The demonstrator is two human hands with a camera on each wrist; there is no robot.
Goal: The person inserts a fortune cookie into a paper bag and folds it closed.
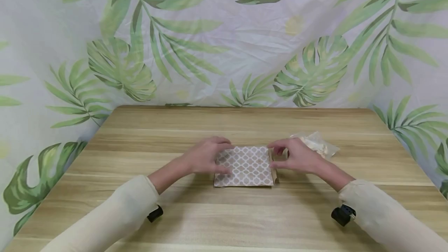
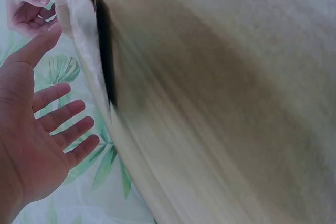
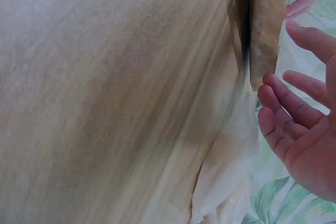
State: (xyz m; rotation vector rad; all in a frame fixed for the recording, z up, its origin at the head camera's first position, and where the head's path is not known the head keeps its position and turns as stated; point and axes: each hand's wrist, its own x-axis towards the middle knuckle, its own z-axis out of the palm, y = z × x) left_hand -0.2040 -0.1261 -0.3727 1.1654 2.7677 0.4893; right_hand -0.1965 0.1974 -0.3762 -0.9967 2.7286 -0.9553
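Observation:
A flat paper packet (image 1: 245,166), printed with a beige and white lattice pattern, lies on the wooden table between both hands. My left hand (image 1: 206,156) is over its left edge with thumb and fingers spread; the left wrist view shows those fingers (image 2: 67,116) apart and gripping nothing. At the packet's right end is my right hand (image 1: 299,156), its fingers loosely bent. In the right wrist view a brown paper flap (image 3: 266,35) stands up beside the right fingertips (image 3: 266,94); whether they touch it I cannot tell. The packet's underside is hidden.
A crumpled clear plastic bag (image 1: 323,145) with pale contents lies behind the right hand. The wooden table (image 1: 224,221) reaches back to a leaf-printed cloth (image 1: 245,42). Black wrist devices (image 1: 343,215) hang below the cream sleeves.

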